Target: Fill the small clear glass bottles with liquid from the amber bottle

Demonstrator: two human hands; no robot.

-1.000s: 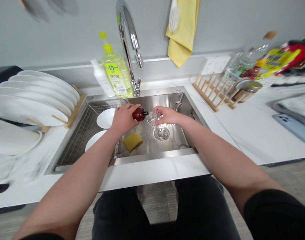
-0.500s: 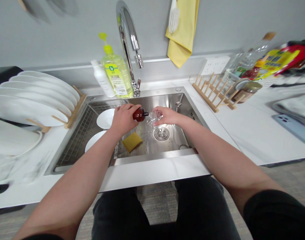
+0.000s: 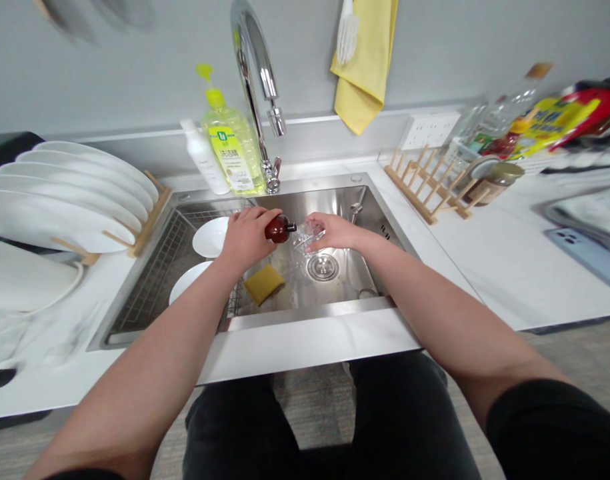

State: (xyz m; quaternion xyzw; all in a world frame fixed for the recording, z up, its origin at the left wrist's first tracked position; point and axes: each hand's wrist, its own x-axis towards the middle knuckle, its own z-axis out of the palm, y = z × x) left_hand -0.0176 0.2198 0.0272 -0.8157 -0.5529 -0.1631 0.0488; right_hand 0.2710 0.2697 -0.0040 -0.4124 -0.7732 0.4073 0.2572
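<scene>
My left hand (image 3: 249,235) is wrapped round a brown bottle (image 3: 279,229), tipped on its side with its dark neck pointing right. The neck is close to a small clear glass (image 3: 305,239), which my right hand (image 3: 332,231) grips, tilted, over the sink basin. Whether any liquid passes between them I cannot tell. Below my left hand a yellow sponge (image 3: 264,284) lies on the sink floor, left of the drain (image 3: 323,267). Two white bowls, one behind (image 3: 211,237) and one nearer (image 3: 189,281), sit in the wire basket, partly hidden by my left arm.
A chrome faucet (image 3: 257,80) arches behind the sink, beside a green dish soap bottle (image 3: 233,143) and a white bottle (image 3: 205,159). White plates (image 3: 59,200) stand in a rack at left. At right are a wooden rack (image 3: 429,183), a jar (image 3: 497,183) and a phone (image 3: 585,257).
Almost nothing differs. Both hands keep the bottle and glass in nearly the same place, and the view has shifted very slightly.
</scene>
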